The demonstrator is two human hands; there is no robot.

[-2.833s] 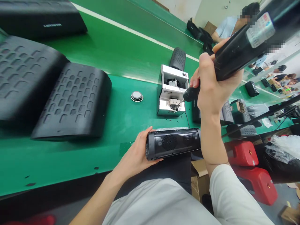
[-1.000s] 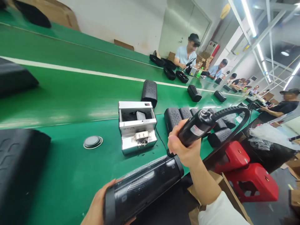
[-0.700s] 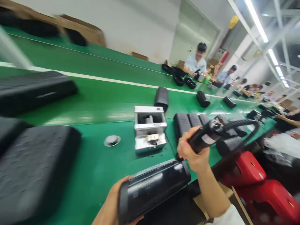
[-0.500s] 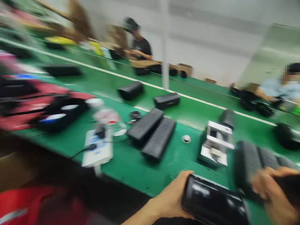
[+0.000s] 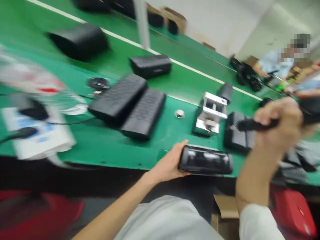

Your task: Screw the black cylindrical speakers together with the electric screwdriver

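My left hand [image 5: 171,163] is closed round the left end of a glossy black speaker [image 5: 205,161], an elongated body with rounded edges, held level at the table's front edge. Raised on the right, my right hand [image 5: 281,118] is wrapped round a dark tool [image 5: 257,125] whose thinner end points left. The tool's thick black end lies to the right of the fist; blur hides its exact kind. Just beyond the speaker is a silver metal fixture [image 5: 211,115] on a dark base. A small round silver part [image 5: 179,114] lies to the fixture's left.
Two black textured units [image 5: 143,115] lie left of centre on the green table [image 5: 105,146]. Another unit [image 5: 151,66] sits behind them. A white power strip [image 5: 47,140] with cables and a plastic bag [image 5: 30,78] are at left. A co-worker [image 5: 275,63] sits across the bench.
The view has swung down and to the right. My right hand, with the dark tool, has risen above the table. My left hand still grips the speaker, which now lies more level.
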